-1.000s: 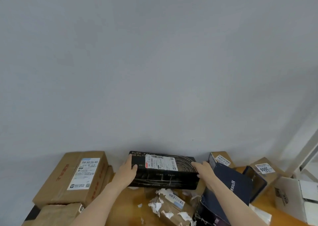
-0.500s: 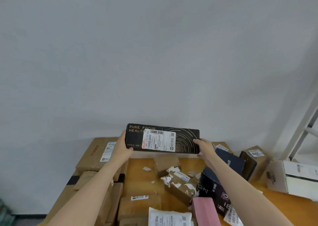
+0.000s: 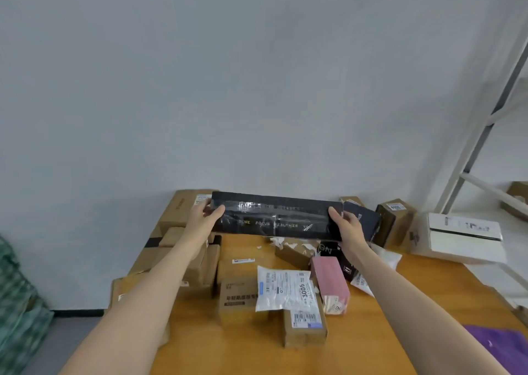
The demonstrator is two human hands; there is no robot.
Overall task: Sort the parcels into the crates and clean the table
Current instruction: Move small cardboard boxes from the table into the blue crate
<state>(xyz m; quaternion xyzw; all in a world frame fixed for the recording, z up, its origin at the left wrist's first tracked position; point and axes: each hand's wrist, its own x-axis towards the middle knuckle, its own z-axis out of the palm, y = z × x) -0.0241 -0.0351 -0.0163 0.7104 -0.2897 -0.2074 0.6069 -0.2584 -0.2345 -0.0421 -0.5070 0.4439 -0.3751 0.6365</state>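
cluttered table (image 3: 400, 303), hands (image 3: 204, 217) holding black box (image 3: 275, 217)

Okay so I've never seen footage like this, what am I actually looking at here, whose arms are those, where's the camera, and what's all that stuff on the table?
There is no machine here. The camera sits on a person's head, looking forward and down, so the two bare arms reaching in from below are their own. The left hand and the right hand each take one end of a long black box in a grip and hold it up above a wooden table. On the table lie parcels for sorting: brown cardboard boxes, a white mailer bag marked 3005, a pink box and a white box on the right. No crates show in this view.
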